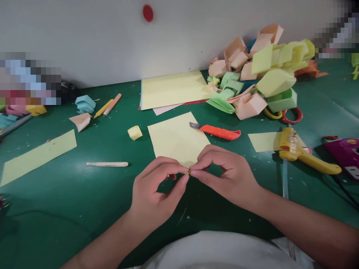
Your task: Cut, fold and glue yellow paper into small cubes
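Note:
Both my hands meet above the green table (84, 209), just in front of a yellow paper sheet (176, 138). My left hand (155, 192) and my right hand (224, 175) pinch a tiny rolled yellow paper piece (187, 172) between thumbs and forefingers. The other fingers are curled in. An orange utility knife (220, 132) lies just beyond the sheet, its blade pointing left.
A pile of folded paper boxes (258, 74) sits at the back right. A yellow glue gun (303, 151) lies to the right, red-handled scissors (291, 116) behind it. A white stick (107, 164), a small yellow roll (135, 132), pencils (108, 105) and paper strips lie to the left.

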Demonstrator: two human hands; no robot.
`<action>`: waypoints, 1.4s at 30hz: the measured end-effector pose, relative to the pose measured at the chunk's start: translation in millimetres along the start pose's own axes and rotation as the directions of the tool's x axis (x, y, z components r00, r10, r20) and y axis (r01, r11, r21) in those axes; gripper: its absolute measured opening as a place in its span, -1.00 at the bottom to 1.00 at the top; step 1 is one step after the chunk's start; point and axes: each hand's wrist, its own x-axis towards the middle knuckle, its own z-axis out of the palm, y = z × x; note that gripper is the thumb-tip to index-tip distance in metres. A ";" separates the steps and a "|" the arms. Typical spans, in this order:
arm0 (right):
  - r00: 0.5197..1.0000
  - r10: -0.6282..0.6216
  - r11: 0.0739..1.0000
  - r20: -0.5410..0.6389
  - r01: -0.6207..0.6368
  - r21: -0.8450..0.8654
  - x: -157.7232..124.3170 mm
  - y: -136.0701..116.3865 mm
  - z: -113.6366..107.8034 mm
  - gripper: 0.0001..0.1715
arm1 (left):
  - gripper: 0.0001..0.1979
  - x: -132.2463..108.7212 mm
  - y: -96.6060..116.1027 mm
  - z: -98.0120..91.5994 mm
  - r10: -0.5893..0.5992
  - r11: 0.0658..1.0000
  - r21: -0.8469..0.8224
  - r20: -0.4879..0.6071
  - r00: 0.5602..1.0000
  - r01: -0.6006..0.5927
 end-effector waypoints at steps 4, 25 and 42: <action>0.999 -0.033 0.999 0.032 0.032 0.024 1.3 1.6 -2.7 -0.94 | -0.87 0.9 0.0 -1.5 -0.016 1.000 -0.007 -0.017 1.000 0.016; 1.000 0.026 1.000 0.016 -0.026 -0.017 1.6 -2.0 0.6 -0.91 | -0.87 1.2 -0.6 -1.8 0.005 0.999 0.033 -0.006 1.000 -0.004; 0.999 0.036 0.999 0.011 -0.036 0.008 0.5 -0.7 0.0 -0.91 | -0.85 2.0 1.5 -1.0 0.009 0.999 0.041 0.011 1.000 -0.010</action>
